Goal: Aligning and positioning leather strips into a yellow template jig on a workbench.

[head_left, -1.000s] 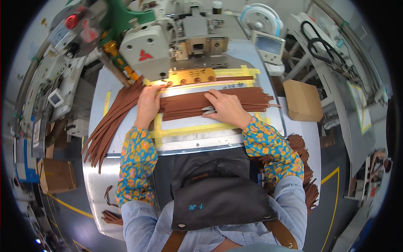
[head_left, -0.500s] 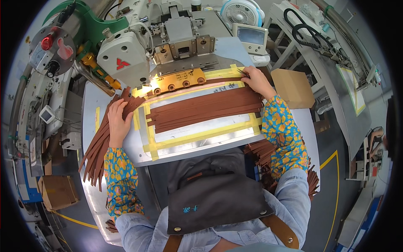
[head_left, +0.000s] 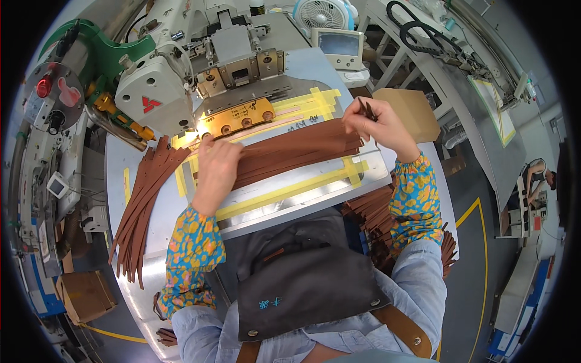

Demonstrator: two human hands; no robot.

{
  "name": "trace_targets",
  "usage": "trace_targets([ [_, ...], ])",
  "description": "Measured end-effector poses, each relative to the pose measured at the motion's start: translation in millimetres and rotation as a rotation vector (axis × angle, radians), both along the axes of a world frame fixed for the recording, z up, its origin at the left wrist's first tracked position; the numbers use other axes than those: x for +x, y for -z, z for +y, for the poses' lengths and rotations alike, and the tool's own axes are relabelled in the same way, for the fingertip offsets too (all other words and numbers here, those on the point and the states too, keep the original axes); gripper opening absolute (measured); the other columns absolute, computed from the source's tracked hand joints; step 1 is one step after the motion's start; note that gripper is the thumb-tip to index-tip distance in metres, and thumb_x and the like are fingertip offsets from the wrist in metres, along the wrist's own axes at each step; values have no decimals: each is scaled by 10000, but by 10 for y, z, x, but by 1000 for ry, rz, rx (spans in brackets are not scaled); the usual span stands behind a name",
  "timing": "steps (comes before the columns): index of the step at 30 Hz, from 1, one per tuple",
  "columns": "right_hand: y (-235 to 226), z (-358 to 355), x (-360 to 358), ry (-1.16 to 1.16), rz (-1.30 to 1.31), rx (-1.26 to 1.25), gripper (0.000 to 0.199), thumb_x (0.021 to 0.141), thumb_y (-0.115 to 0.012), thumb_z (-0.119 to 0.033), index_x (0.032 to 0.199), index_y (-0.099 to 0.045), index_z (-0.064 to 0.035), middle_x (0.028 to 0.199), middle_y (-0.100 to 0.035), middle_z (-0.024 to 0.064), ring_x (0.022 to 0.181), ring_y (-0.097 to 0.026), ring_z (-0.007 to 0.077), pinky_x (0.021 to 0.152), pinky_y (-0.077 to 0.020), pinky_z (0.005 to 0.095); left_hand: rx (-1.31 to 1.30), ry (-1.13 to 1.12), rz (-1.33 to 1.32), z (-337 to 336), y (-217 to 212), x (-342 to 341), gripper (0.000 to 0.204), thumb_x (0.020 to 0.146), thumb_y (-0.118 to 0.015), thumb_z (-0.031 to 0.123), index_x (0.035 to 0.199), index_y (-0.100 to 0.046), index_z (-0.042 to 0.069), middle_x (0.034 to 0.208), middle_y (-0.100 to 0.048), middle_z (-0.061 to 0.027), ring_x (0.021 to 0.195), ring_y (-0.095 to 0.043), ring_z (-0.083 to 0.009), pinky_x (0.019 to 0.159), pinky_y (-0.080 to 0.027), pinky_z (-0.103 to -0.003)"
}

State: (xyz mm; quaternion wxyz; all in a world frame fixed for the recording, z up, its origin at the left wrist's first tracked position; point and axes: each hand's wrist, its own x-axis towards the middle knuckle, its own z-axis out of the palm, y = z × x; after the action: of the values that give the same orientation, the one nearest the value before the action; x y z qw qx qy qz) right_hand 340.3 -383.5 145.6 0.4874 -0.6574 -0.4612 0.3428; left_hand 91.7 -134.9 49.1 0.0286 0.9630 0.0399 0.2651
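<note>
A stack of long brown leather-like strips (head_left: 290,148) lies across the taped metal plate (head_left: 284,192) in front of me. At its left end is my left hand (head_left: 216,166), fingers curled and closed around the end of a slightly blurred strip. My right hand (head_left: 381,127) is at the stack's right end, fingertips touching the strips. Dark tweezers (head_left: 367,110) stick up out of its closed fingers. Fanned out to the left is a loose bundle of brown strips (head_left: 147,202). Just beyond the stack, a yellow metal clamp bar (head_left: 236,120) sits under the white sewing machine head (head_left: 151,97).
A screen panel (head_left: 338,47) and a fan (head_left: 324,13) stand at the back. A cardboard box (head_left: 408,112) is beyond my right hand. More strips (head_left: 374,212) hang below the table's right edge. Another person (head_left: 535,181) is at far right.
My left hand has left the loose bundle and moved right to the stack's left end. My right hand has drawn back from the yellow-taped edge to the strips, its tweezers now pointing up.
</note>
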Motion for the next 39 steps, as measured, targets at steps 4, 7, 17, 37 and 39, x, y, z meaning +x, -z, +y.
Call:
trace_targets([
  [4,507,-265,406,169,-468,17,114,859,-687,-79,874,-645,26,754,-643,94,617,-580,181,576,-472,326,-137,-169,-192,261,98,-540,111,836,-657,47,946,-645,42,843,-634,-74,878,-585,-256,913,-420,-428],
  [7,720,-376,467,125,-774,-167,170,797,-735,-118,878,-663,13,846,-623,135,754,-614,332,652,-481,398,-277,-448,-187,580,292,-1186,98,901,-625,57,990,-643,19,844,-636,-86,806,-576,-264,860,-439,-361],
  [17,791,-446,428,67,-695,-233,213,754,-742,-60,944,-665,-3,883,-631,131,838,-633,300,734,-501,371,-664,-804,-548,982,589,-1766,226,946,-621,153,934,-619,-73,836,-621,-98,783,-584,-150,707,-475,-285],
  [37,1175,-411,1288,543,51,-73,114,960,-611,-147,1036,-635,-66,810,-678,19,517,-430,4,408,-265,168,-170,-283,16,853,385,-557,242,827,-663,64,1063,-607,48,1002,-562,-95,1057,-546,-288,890,-438,-410],
  [39,1186,-383,1321,564,15,-135,115,958,-613,-151,1031,-637,-65,805,-678,16,521,-435,3,411,-268,168,-206,-301,45,878,414,-565,202,834,-654,60,1025,-591,42,964,-545,-98,1010,-556,-302,859,-449,-431],
])
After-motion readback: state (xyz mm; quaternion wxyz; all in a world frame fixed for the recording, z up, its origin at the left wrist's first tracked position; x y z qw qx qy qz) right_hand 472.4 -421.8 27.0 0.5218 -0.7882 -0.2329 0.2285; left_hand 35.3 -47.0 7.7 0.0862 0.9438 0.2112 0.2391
